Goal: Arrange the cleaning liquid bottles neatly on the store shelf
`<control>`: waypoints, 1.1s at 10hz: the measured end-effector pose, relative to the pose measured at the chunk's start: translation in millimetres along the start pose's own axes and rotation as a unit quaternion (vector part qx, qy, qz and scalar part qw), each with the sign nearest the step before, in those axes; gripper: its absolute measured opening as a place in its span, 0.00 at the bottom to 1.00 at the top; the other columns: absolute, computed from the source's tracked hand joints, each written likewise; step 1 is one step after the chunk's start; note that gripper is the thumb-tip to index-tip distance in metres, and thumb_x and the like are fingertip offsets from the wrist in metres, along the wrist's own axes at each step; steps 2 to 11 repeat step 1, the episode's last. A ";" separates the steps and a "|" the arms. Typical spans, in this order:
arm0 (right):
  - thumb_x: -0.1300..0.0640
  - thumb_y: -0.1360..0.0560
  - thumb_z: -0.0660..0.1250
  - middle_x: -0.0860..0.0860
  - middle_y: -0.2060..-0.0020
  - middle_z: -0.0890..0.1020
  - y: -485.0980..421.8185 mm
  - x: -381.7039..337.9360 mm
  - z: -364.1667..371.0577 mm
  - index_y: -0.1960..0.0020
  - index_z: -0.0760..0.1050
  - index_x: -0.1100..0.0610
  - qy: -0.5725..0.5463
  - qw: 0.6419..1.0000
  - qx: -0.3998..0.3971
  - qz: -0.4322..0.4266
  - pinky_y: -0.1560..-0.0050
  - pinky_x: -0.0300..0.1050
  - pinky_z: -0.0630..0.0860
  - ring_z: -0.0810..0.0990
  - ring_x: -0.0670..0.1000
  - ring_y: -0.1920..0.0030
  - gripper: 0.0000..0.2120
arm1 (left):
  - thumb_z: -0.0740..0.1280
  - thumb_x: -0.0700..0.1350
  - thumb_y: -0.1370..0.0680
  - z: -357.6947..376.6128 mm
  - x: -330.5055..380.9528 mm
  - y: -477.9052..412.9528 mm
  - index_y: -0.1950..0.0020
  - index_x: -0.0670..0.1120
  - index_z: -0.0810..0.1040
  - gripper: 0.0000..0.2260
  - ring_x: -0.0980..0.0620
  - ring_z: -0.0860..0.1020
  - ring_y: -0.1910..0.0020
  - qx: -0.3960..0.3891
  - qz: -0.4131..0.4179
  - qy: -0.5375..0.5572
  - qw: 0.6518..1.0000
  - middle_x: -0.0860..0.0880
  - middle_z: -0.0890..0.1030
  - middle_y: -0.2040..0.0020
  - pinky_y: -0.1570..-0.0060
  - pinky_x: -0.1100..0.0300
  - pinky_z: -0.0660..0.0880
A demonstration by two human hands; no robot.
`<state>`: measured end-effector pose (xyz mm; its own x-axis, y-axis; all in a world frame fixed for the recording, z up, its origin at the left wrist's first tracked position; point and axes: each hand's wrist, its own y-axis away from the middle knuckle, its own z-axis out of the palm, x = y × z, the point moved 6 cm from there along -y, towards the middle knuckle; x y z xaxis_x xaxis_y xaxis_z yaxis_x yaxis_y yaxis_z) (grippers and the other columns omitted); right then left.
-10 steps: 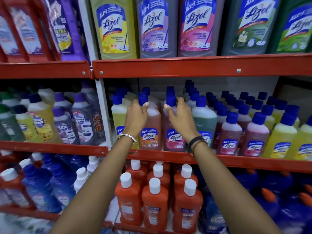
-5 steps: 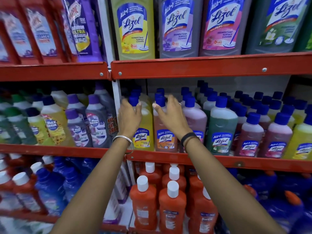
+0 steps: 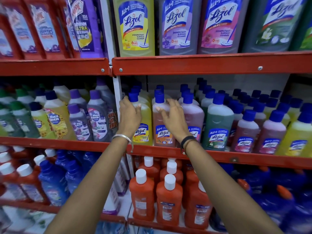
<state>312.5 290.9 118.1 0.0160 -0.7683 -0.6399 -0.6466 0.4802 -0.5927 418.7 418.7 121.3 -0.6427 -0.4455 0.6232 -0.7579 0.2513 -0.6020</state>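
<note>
Your left hand (image 3: 129, 115) reaches to the yellow bottle (image 3: 143, 122) at the left end of the middle shelf (image 3: 219, 157), just beside the white upright (image 3: 116, 102); its fingers are loosely curved and spread around the bottle's shoulder below the blue cap, though you cannot tell whether they press on it. Your right hand (image 3: 173, 118) is raised in front of the orange-brown bottle (image 3: 161, 119) and the pink bottle (image 3: 192, 115) next to it, fingers apart and open, gripping nothing. All three bottles stand upright at the front edge of the shelf, touching side by side, with a green bottle (image 3: 218, 125) to their right. A silver bangle (image 3: 124, 138) circles your left wrist, a dark band (image 3: 188, 141) your right.
</note>
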 end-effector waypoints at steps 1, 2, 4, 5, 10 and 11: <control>0.50 0.22 0.61 0.56 0.36 0.75 27.9 -7.7 -35.8 0.34 0.68 0.60 -0.026 0.995 0.068 -0.061 0.35 0.48 0.70 0.72 0.54 0.35 0.21 | 0.61 0.43 0.22 -4.7 39.7 36.7 0.32 0.36 0.61 0.22 0.38 0.65 0.33 0.101 0.118 -0.006 0.988 0.35 0.67 0.33 0.31 0.46 0.63; 0.50 0.22 0.61 0.56 0.36 0.75 27.9 -7.7 -35.8 0.34 0.68 0.60 -0.026 0.995 0.068 -0.061 0.35 0.48 0.70 0.72 0.54 0.35 0.21 | 0.61 0.43 0.22 -4.7 39.7 36.7 0.32 0.36 0.61 0.22 0.38 0.65 0.33 0.101 0.118 -0.006 0.988 0.35 0.67 0.33 0.31 0.46 0.63; 0.50 0.22 0.61 0.56 0.36 0.75 27.9 -7.7 -35.8 0.34 0.68 0.60 -0.026 0.995 0.068 -0.061 0.35 0.48 0.70 0.72 0.54 0.35 0.21 | 0.61 0.43 0.22 -4.7 39.7 36.7 0.32 0.36 0.61 0.22 0.38 0.65 0.33 0.101 0.118 -0.006 0.988 0.35 0.67 0.33 0.31 0.46 0.63; 0.50 0.22 0.61 0.56 0.36 0.75 27.9 -7.7 -35.8 0.34 0.68 0.60 -0.026 0.995 0.068 -0.061 0.35 0.48 0.70 0.72 0.54 0.35 0.21 | 0.61 0.43 0.22 -4.7 39.7 36.7 0.32 0.36 0.61 0.22 0.38 0.65 0.33 0.101 0.118 -0.006 0.988 0.35 0.67 0.33 0.31 0.46 0.63; 0.50 0.22 0.61 0.56 0.36 0.75 27.9 -7.7 -35.8 0.34 0.68 0.60 -0.026 0.995 0.068 -0.061 0.35 0.48 0.70 0.72 0.54 0.35 0.21 | 0.61 0.43 0.22 -4.7 39.7 36.7 0.32 0.36 0.61 0.22 0.38 0.65 0.33 0.101 0.118 -0.006 0.988 0.35 0.67 0.33 0.31 0.46 0.63; 0.50 0.22 0.61 0.56 0.36 0.75 27.9 -7.7 -35.8 0.34 0.68 0.60 -0.026 0.995 0.068 -0.061 0.35 0.48 0.70 0.72 0.54 0.35 0.21 | 0.61 0.43 0.22 -4.7 39.7 36.7 0.32 0.36 0.61 0.22 0.38 0.65 0.33 0.101 0.118 -0.006 0.988 0.35 0.67 0.33 0.31 0.46 0.63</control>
